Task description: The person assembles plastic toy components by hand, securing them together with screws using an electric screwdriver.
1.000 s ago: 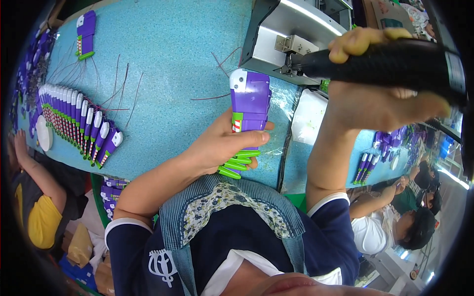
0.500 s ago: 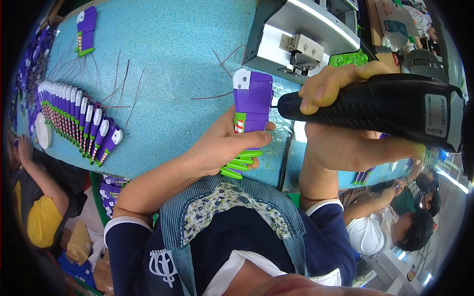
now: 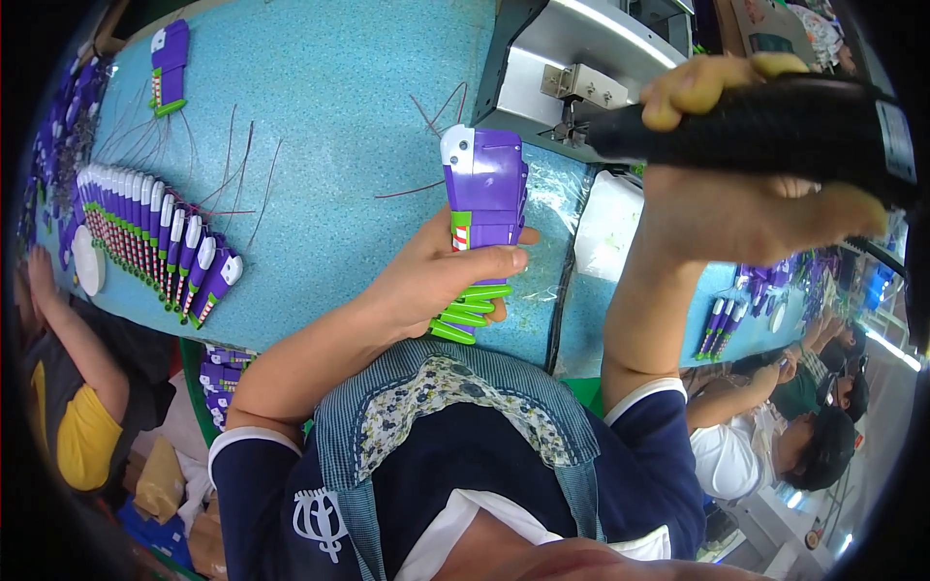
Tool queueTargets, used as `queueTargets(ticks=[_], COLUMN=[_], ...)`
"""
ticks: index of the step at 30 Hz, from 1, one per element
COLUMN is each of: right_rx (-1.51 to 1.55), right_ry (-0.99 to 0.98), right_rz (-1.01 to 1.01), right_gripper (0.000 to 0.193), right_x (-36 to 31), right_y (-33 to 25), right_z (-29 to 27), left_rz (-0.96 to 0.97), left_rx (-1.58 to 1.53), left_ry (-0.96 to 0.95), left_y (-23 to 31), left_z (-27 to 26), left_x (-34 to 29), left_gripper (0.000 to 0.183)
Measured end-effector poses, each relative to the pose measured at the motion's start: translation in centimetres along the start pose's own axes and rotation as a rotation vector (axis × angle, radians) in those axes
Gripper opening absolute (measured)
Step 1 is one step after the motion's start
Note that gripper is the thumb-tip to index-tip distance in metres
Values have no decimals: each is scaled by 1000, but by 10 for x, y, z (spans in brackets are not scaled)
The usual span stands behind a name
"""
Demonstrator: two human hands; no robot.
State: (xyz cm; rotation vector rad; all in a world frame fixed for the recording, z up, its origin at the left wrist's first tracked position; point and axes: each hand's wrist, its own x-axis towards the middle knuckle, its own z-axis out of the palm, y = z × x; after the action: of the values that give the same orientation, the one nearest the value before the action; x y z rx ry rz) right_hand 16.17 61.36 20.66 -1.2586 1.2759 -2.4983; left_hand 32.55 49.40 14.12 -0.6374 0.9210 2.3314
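My left hand (image 3: 412,281) is closed around a purple plastic toy part (image 3: 496,189) with a white end that has two small dark holes or screws. Several green prongs stick out below my fingers, and a red-and-white striped piece shows beside my thumb. My right hand (image 3: 722,213) grips a black electric screwdriver (image 3: 765,126), held level with its nose pointing left. That nose is at the bracket (image 3: 586,85) on the front of a silver metal machine (image 3: 620,44); whether they touch, I cannot tell. Blur covers the right hand and tool.
A row of similar purple toy parts (image 3: 145,218) stands at the left, beside a white disc (image 3: 88,259). Another part (image 3: 170,68) lies farther back among thin dark wires (image 3: 232,165). A white sheet (image 3: 608,228) lies right of a black cable (image 3: 572,281). Other people sit at both sides.
My right hand has moved the screwdriver away from the toy part, up and right to the machine's bracket. The left hand, still holding the part, has shifted slightly left.
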Motion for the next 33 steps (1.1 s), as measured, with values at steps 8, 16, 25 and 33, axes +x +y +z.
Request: queueTargets(ticks=[8, 16, 25, 33], right_rx=[-17, 20, -68, -276], right_ry=[263, 149, 247, 482], right_rz=[216, 265, 182, 207], right_gripper=[94, 96, 94, 98], right_x=[-48, -56, -42, -82], right_y=[-20, -5, -32, 5], right_z=[37, 35, 27, 11], left_rz=[14, 22, 32, 643], left_rx=[-27, 1, 225, 1099], left_ry=[28, 37, 85, 762], left_y=[1, 3, 27, 229], left_z=[1, -3, -9, -129], left_x=[-3, -4, -29, -50], left_gripper=[50, 49, 64, 55])
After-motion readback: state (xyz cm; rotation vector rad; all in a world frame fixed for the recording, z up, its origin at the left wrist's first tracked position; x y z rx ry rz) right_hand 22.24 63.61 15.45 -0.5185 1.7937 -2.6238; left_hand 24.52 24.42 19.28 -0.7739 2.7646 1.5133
